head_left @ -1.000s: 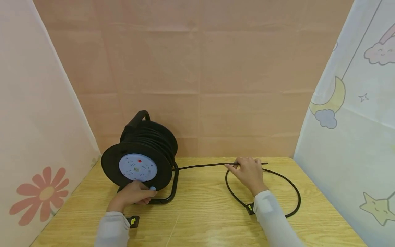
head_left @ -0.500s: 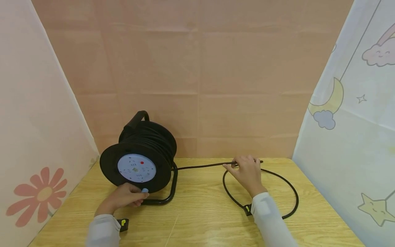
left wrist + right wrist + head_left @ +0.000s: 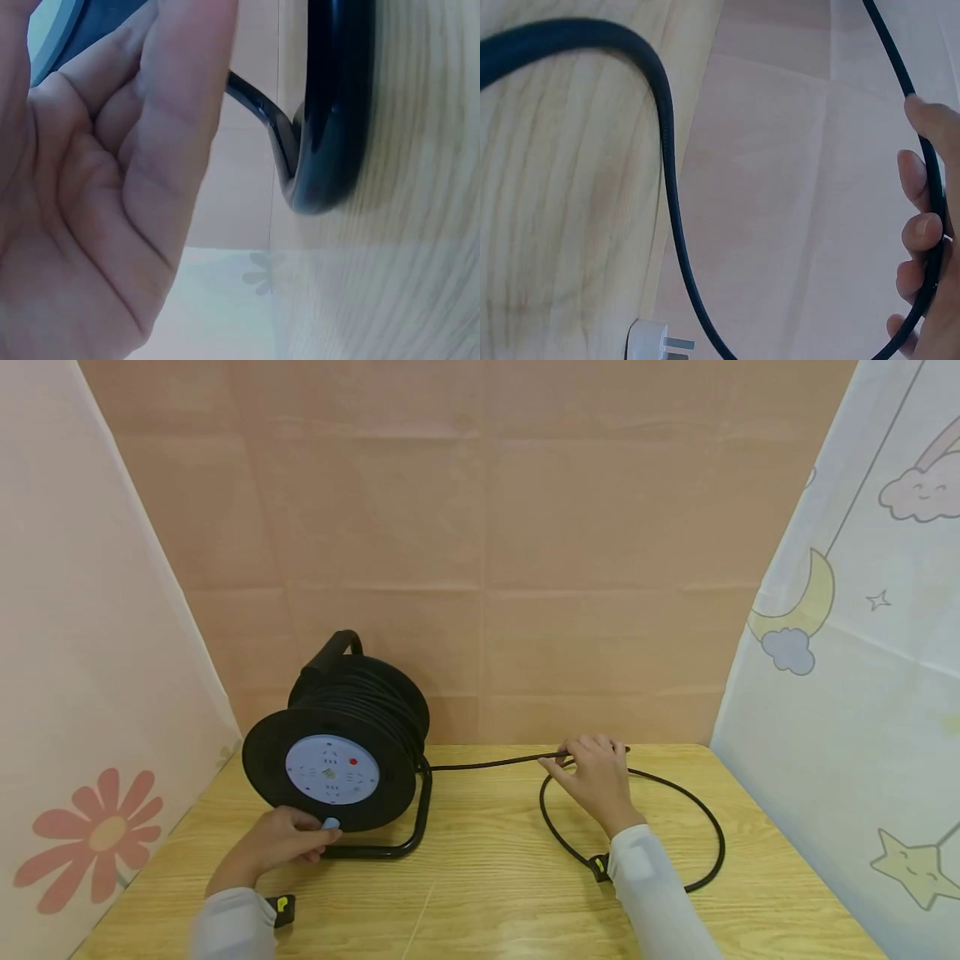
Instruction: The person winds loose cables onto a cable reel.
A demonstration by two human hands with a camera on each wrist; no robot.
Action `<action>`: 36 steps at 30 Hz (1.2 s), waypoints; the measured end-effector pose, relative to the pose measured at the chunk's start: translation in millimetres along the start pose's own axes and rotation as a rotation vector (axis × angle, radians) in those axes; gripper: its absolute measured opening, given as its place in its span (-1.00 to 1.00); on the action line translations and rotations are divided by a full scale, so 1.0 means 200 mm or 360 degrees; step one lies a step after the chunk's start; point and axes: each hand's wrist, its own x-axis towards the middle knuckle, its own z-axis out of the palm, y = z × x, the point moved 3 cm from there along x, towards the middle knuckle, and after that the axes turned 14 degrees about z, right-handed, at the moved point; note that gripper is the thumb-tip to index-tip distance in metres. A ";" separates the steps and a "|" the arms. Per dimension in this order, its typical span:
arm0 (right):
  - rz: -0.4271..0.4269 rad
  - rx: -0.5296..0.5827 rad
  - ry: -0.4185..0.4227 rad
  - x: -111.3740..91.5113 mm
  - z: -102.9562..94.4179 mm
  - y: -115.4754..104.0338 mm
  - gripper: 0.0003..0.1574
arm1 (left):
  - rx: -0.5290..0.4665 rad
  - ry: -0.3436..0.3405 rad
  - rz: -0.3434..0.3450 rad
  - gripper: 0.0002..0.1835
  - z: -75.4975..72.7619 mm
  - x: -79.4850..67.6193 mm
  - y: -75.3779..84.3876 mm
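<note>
A black cable reel [image 3: 262,768] with a pale round socket panel [image 3: 318,777] stands at the left of the table in the head view. Near the bottom of its front flange, my left hand [image 3: 273,843] pinches a light blue crank knob [image 3: 331,823]. That hand's palm and fingers fill much of the left wrist view, where the knob is hidden. Farther right, my right hand [image 3: 600,777] holds the black cable [image 3: 495,763] just above the table. In the right wrist view its fingers curl round the cable, which runs on in a wide loop.
The reel's black tube stand [image 3: 375,852] rests on the wooden table [image 3: 480,893]. The right wrist view shows a white plug [image 3: 649,341] with metal prongs at the table's edge. A peach backdrop [image 3: 480,568] closes off the back, with printed sheets at both sides.
My left hand has moved left with the knob, and the reel's face has turned clockwise. The right hand has shifted slightly left; less cable sticks out past it.
</note>
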 end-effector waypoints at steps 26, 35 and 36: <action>0.0019 0.0070 -0.0161 -0.03 0.04 -0.02 -0.80 | 0.0315 0.0246 -0.0178 -0.50 -0.13 -0.07 -0.05; 0.0151 0.0062 -0.0077 -0.05 0.03 0.03 -0.60 | 0.0402 0.0349 -0.0192 -0.41 -0.20 -0.12 -0.06; 0.0138 0.0074 -0.0090 -0.05 0.03 0.03 -0.62 | 0.0396 0.0358 -0.0192 -0.41 -0.21 -0.12 -0.06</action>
